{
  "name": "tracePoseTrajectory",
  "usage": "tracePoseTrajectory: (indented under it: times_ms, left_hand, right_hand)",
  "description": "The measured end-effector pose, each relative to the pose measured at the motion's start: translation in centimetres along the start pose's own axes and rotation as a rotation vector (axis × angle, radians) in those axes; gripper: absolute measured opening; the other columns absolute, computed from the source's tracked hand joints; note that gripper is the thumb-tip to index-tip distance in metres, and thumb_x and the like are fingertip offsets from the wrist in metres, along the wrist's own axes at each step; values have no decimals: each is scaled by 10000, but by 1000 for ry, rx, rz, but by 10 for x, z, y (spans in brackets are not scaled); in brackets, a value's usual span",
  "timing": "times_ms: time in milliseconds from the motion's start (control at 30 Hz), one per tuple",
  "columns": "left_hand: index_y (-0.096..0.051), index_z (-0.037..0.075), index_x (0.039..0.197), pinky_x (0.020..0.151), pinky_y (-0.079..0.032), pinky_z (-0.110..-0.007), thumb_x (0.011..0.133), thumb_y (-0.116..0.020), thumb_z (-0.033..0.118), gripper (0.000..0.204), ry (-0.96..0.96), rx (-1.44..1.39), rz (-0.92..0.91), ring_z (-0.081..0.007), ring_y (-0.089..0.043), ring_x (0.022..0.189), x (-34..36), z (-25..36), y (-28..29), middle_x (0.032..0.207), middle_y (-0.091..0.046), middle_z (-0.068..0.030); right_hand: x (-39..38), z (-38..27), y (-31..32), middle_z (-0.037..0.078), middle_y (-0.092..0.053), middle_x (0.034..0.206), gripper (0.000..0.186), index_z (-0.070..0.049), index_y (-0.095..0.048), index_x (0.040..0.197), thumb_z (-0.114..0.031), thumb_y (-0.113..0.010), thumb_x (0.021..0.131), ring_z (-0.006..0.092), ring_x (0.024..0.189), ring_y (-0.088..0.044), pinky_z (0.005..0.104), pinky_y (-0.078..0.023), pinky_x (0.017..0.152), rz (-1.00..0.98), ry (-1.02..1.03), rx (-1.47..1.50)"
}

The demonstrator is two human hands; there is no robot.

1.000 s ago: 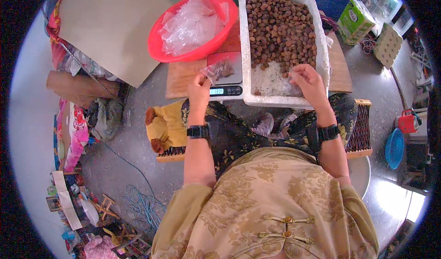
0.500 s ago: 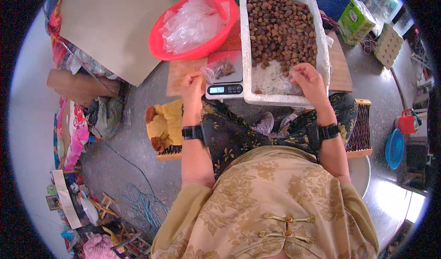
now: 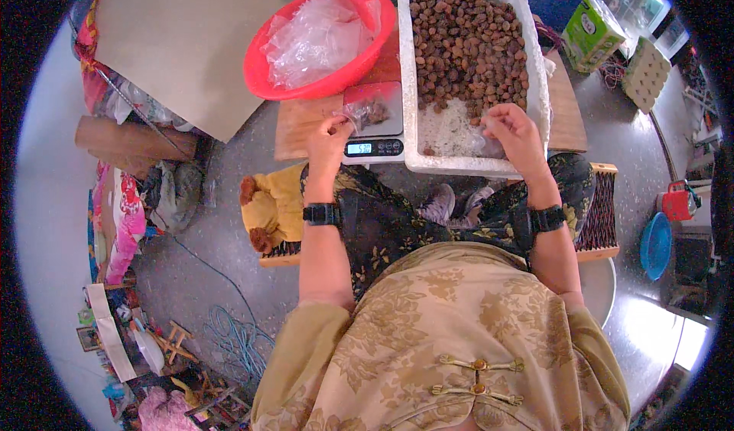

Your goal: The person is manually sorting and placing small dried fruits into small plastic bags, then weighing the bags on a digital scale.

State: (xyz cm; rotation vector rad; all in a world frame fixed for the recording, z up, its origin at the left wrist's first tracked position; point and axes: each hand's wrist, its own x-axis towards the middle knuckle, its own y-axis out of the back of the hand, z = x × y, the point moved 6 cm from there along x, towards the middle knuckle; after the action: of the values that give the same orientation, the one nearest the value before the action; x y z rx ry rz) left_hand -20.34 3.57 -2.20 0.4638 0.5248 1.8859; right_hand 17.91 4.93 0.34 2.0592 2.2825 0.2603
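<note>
A digital scale (image 3: 373, 146) with a lit display carries a clear bag (image 3: 367, 111) holding some brown nut-like pieces. My left hand (image 3: 332, 134) is at the bag's left end, thumb and fingers pinched on its plastic. My right hand (image 3: 511, 129) is over the near right of a white foam box (image 3: 404, 68) filled at the back with brown, round, wrinkled nuts or dried fruits (image 3: 466, 41). Its fingers are closed together above crumpled clear plastic (image 3: 489, 146); what they grip is too small to make out.
A red basin (image 3: 260, 83) of clear bags (image 3: 321, 33) shares the wooden board (image 3: 566, 117). A large beige sheet (image 3: 176, 48) is at left, a green package (image 3: 592, 33) and egg tray (image 3: 644, 75) at right. A yellow plush cushion (image 3: 267, 201) lies beside my leg.
My left hand moved slightly left, away from the bag, then back right to its end. The scale's display reading has changed. My right hand stays nearly in place.
</note>
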Motion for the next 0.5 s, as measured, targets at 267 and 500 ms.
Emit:
tracePoseTrajectory:
  times_ms: [267,500]
  left_hand:
    - [-695,-10,1022,636,-464,-270,857,-714,245,304,200,-382,28,-137,-579,705,-1,-31,1,809,-634,-40]
    - [-612,58,970,518,-410,-222,916,-634,249,200,359,-1293,-3,-125,-525,632,-14,-15,5,756,-582,-12]
  right_hand:
    - [0,0,-1,30,-652,881,156,-32,-618,1047,-139,-655,940,111,787,-635,259,-504,701,-10,2,-4]
    - [-2,-1,1,31,-652,872,140,-32,-617,1029,-139,-648,945,114,797,-644,264,-514,717,0,-30,6]
